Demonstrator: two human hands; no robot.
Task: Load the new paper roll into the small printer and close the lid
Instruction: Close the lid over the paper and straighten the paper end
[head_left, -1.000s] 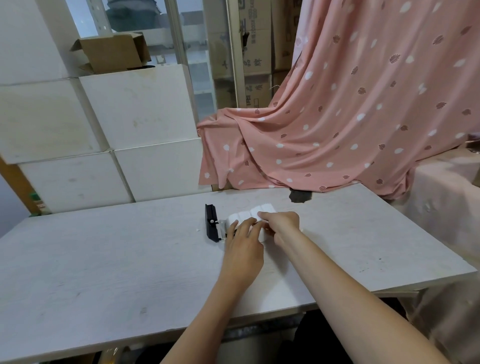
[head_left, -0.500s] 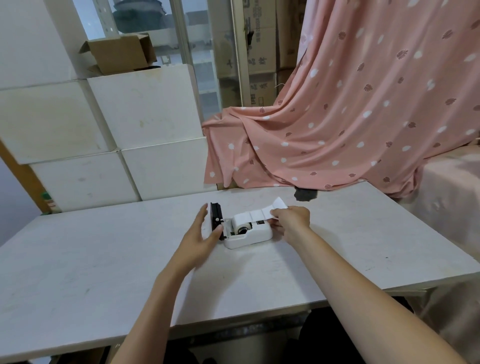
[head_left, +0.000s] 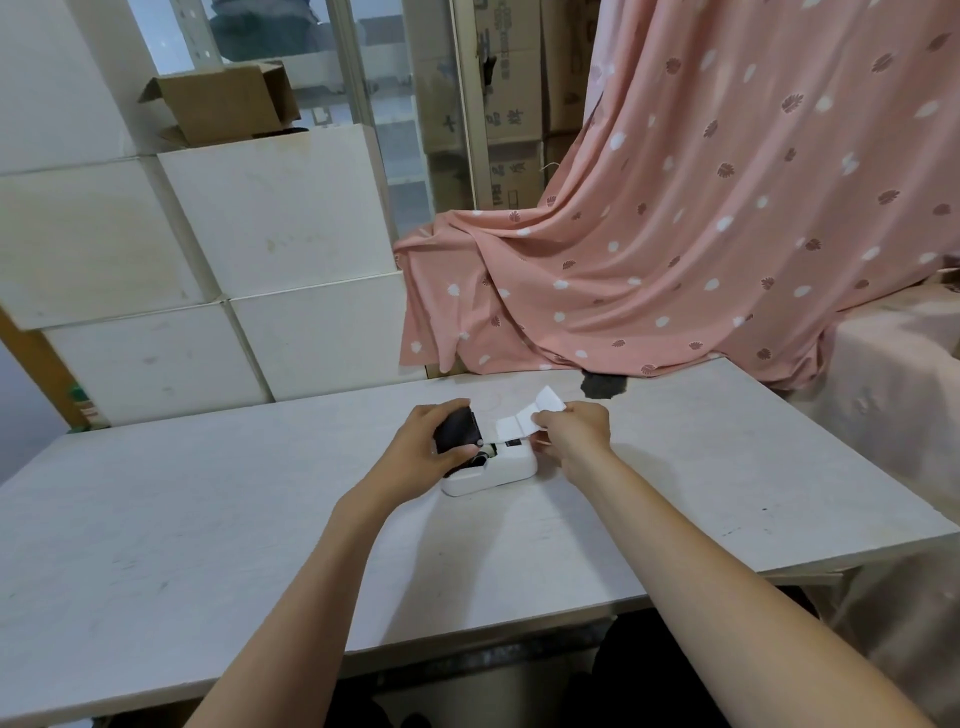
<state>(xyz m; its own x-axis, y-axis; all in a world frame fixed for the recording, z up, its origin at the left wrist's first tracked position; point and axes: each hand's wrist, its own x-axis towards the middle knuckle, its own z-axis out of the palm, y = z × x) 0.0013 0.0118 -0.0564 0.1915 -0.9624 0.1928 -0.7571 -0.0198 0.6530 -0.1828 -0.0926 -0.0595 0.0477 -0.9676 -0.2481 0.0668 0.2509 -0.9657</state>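
A small white printer (head_left: 498, 473) lies on the pale table (head_left: 208, 519) near its far middle. Its black lid (head_left: 457, 430) stands tilted up at the printer's left end, and my left hand (head_left: 426, 444) is wrapped around that lid. A strip of white labels (head_left: 530, 413) runs up and to the right out of the printer. My right hand (head_left: 576, 428) pinches the strip's free end, holding it taut above the printer. The paper roll itself sits inside the body, mostly hidden by my left hand.
A pink dotted curtain (head_left: 675, 234) hangs over the table's far right edge. White boxes (head_left: 234, 260) are stacked behind the table on the left, with a cardboard box (head_left: 223, 101) on top. A dark patch (head_left: 602, 385) marks the table's far edge.
My left hand left the printer, swung out to the left and has now closed on the black lid, tilting it up. My right hand has pulled the label strip out to the right.
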